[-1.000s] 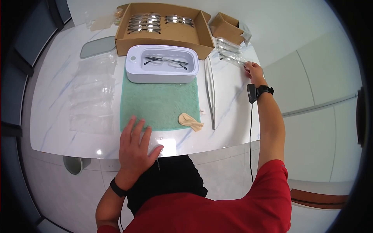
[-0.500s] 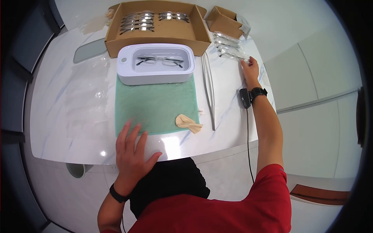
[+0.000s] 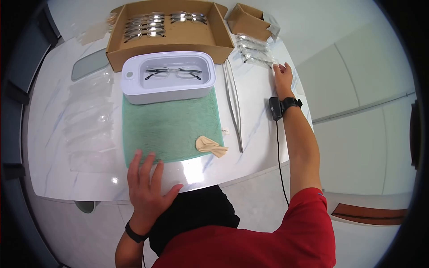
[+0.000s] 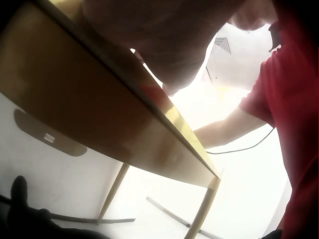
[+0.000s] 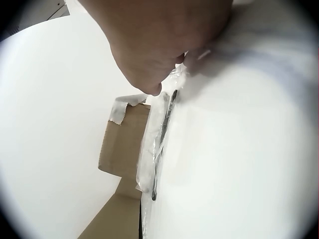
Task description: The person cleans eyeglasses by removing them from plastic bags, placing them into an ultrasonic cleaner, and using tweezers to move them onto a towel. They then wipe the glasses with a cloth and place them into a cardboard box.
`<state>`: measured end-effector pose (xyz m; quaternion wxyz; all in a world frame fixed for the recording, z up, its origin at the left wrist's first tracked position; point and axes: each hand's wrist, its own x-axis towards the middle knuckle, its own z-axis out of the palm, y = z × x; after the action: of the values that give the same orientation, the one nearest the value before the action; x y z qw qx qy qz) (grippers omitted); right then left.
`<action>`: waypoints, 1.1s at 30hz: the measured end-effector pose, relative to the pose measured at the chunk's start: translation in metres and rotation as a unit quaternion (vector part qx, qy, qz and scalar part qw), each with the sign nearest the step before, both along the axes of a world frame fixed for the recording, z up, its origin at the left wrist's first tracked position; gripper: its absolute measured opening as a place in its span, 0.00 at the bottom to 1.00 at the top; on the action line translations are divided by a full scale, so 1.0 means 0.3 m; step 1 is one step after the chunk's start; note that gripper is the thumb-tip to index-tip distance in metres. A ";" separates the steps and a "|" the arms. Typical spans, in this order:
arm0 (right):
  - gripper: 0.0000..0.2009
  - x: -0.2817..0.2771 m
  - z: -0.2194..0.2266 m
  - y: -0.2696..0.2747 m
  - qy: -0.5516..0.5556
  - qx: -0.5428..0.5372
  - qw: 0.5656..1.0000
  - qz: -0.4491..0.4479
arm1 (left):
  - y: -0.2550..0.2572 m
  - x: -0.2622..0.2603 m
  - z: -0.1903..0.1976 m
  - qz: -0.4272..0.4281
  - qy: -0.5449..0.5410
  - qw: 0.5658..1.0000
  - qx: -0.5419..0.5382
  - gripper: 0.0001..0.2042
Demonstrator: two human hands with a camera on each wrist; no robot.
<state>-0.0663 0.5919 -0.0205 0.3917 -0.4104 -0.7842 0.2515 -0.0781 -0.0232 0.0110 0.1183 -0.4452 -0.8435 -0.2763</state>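
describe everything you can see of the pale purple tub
The tub is a long, low box with rounded corners, pale lilac and plastic-looking. Its top is hollowed; a round grey button sits on the rim at the left end. One pair of glasses lies inside. The tub stands upright at the far end of the green cloth, in front of the large cardboard box. Neither the left hand nor the right hand touches it.

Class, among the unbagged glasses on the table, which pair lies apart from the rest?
The pair of glasses lying alone inside the pale lilac tub; the other unbagged pairs are grouped together in the cardboard box beyond it.
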 end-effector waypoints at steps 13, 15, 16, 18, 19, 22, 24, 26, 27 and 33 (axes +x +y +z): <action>0.21 0.042 0.017 0.063 0.119 -0.178 0.974 0.080 | 0.008 0.011 -0.010 0.017 0.026 0.999 0.038 0.29; 0.21 0.103 0.091 0.009 0.108 -0.229 0.964 0.076 | 0.013 0.014 -0.004 0.015 0.030 0.999 0.036 0.29; 0.21 0.127 0.112 -0.023 0.139 -0.257 0.952 0.089 | 0.016 0.016 -0.001 0.011 0.029 0.999 0.036 0.28; 0.22 0.163 0.139 -0.081 0.202 -0.311 0.921 0.118 | 0.016 0.019 0.003 0.007 0.029 0.999 0.038 0.28; 0.21 0.181 0.150 -0.091 0.205 -0.312 0.919 0.128 | 0.016 0.020 0.003 0.005 0.033 0.999 0.039 0.28; 0.19 0.226 0.173 -0.116 0.214 -0.314 0.912 0.153 | 0.013 0.026 -0.004 0.000 0.037 0.998 0.043 0.27; 0.17 0.244 0.187 -0.126 0.223 -0.315 0.908 0.162 | 0.011 0.027 -0.006 -0.001 0.035 0.998 0.047 0.27; 0.14 0.260 0.203 -0.135 0.224 -0.322 0.904 0.173 | 0.012 0.026 -0.004 -0.003 0.051 0.997 0.051 0.26; 0.13 0.262 0.212 -0.143 0.225 -0.325 0.901 0.179 | 0.010 0.027 -0.003 -0.002 0.059 0.997 0.053 0.26; 0.11 0.282 0.244 -0.182 0.224 -0.334 0.893 0.200 | 0.007 0.029 -0.003 -0.002 0.041 0.998 0.048 0.26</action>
<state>0.0183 0.5372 0.0528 0.3382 -0.2840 -0.6107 0.6573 -0.0694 -0.0210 0.0102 0.1737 -0.4520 -0.8226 -0.2981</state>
